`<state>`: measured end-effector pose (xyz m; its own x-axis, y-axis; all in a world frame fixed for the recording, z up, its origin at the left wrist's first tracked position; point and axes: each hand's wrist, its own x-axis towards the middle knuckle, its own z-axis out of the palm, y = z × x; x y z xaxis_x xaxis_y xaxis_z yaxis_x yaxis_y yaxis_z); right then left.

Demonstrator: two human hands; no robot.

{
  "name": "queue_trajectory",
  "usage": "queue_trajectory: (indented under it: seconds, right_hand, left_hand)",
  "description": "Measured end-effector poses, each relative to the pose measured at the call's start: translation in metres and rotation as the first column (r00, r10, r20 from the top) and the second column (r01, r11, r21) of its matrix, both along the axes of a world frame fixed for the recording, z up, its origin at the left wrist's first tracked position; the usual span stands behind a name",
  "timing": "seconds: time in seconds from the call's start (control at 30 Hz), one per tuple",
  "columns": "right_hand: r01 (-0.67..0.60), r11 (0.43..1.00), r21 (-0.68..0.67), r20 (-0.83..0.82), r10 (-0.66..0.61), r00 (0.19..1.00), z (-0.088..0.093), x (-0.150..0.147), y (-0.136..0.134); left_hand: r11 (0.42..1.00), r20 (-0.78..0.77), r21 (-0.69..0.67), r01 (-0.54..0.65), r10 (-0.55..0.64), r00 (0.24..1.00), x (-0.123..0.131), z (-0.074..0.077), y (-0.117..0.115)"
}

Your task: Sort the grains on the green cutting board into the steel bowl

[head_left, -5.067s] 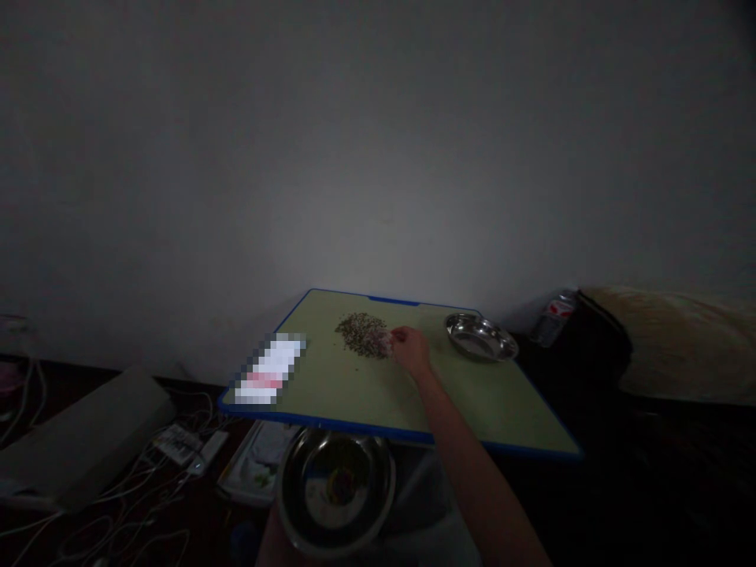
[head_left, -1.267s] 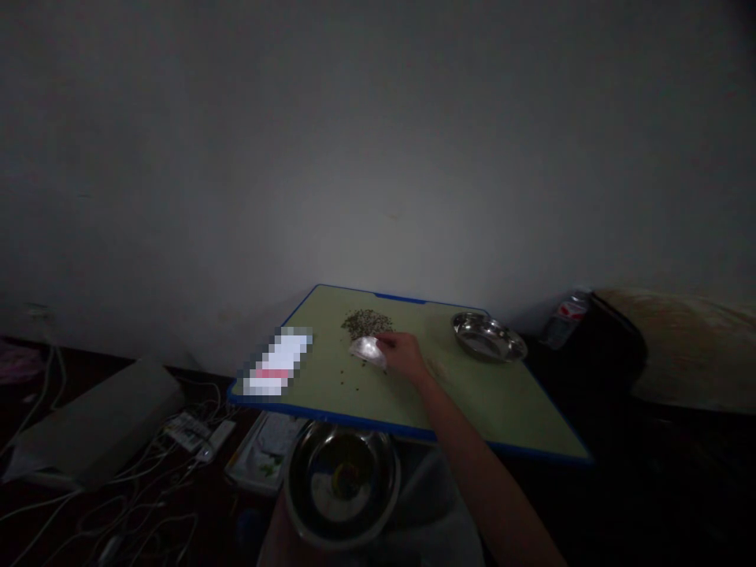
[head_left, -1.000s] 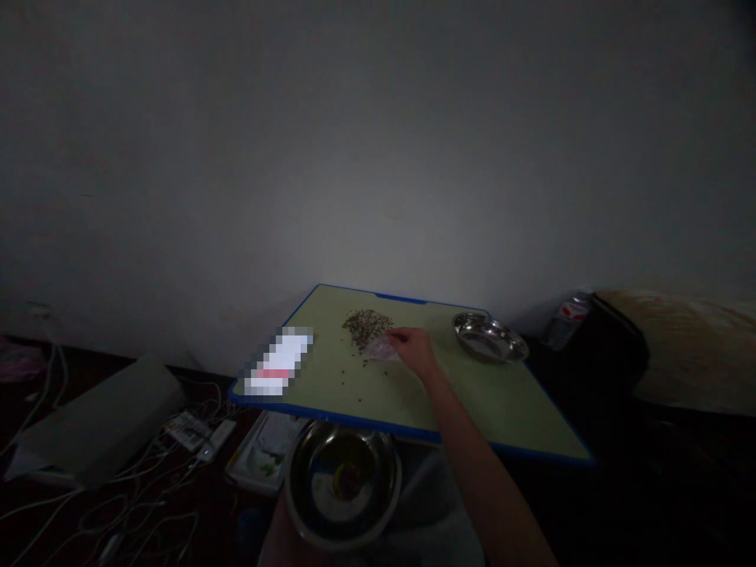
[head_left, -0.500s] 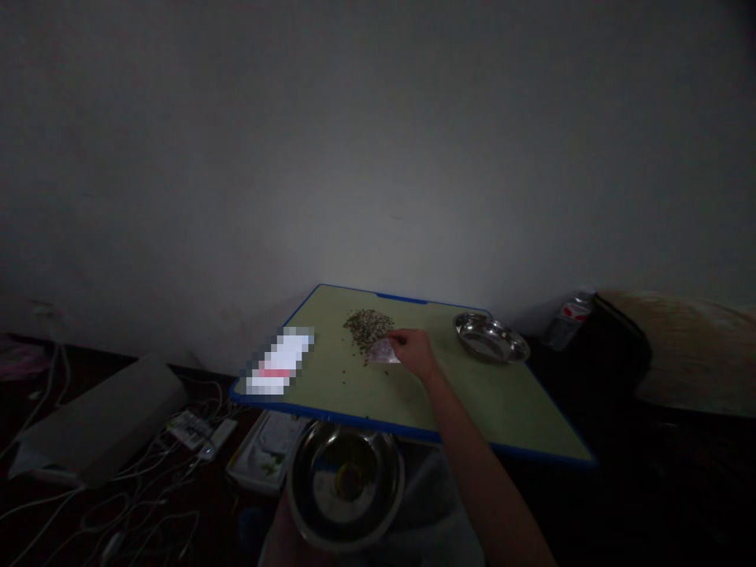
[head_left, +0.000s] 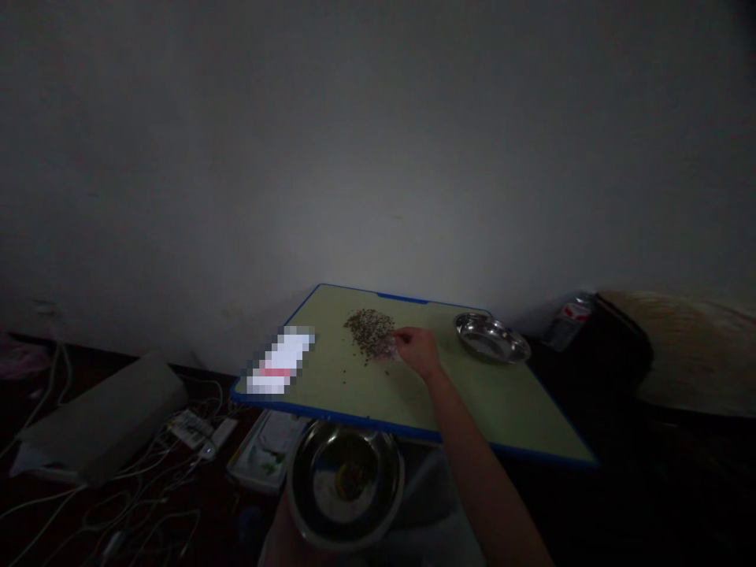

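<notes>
My right hand (head_left: 416, 349) reaches over the folding table (head_left: 472, 409) from the lower right. Its fingers are pinched on a thin, see-through plastic piece (head_left: 387, 347), whose exact kind I cannot make out. That piece lies against the near right side of a pile of small dark seed-like grains (head_left: 367, 327), and some grains show on or through it. A few loose grains are scattered just in front of the pile. My left hand does not show. Below the table's front edge, a steel bowl (head_left: 304, 504) rests at my lap, with something dark yellowish in its bottom.
A shallow steel dish (head_left: 491, 339) stands at the table's right edge. A blurred-out bright phone-like screen (head_left: 280, 362) lies at the left. On the floor are a grey box (head_left: 112, 417), tangled cables and a white tray (head_left: 253, 465). A plastic bottle (head_left: 570, 321) is at right.
The plastic piece has shifted slightly and now overlaps the grains more, looking less bright. My right hand has moved a little to the right; bowl and dish stay put.
</notes>
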<state>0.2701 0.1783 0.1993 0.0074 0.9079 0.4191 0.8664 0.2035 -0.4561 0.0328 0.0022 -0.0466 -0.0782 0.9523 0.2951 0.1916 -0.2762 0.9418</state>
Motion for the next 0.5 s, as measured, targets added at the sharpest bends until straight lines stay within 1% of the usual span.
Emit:
queue_trajectory:
  seconds: [0.07,0.23,0.4,0.5]
  right_hand:
    - [0.010,1.000,0.000,-0.002,-0.010,1.000,0.000,0.000,0.000]
    - [-0.006,1.000,0.018,-0.015,0.006,1.000,-0.003,-0.001,0.001]
    - [-0.028,0.999,0.021,-0.030,0.028,0.999,-0.006,-0.002,0.003]
    - [-0.020,0.999,0.033,-0.050,0.022,0.998,-0.006,-0.001,0.004]
  left_hand:
    - [1.000,0.029,0.000,0.000,0.000,1.000,0.002,0.006,0.002]
    - [0.996,0.064,-0.033,0.077,-0.075,0.995,0.001,0.017,0.006]
    - [0.998,0.113,-0.029,0.061,-0.057,0.992,0.003,0.017,-0.001]
    - [0.998,0.140,-0.030,0.056,-0.051,0.989,0.005,0.016,-0.001]
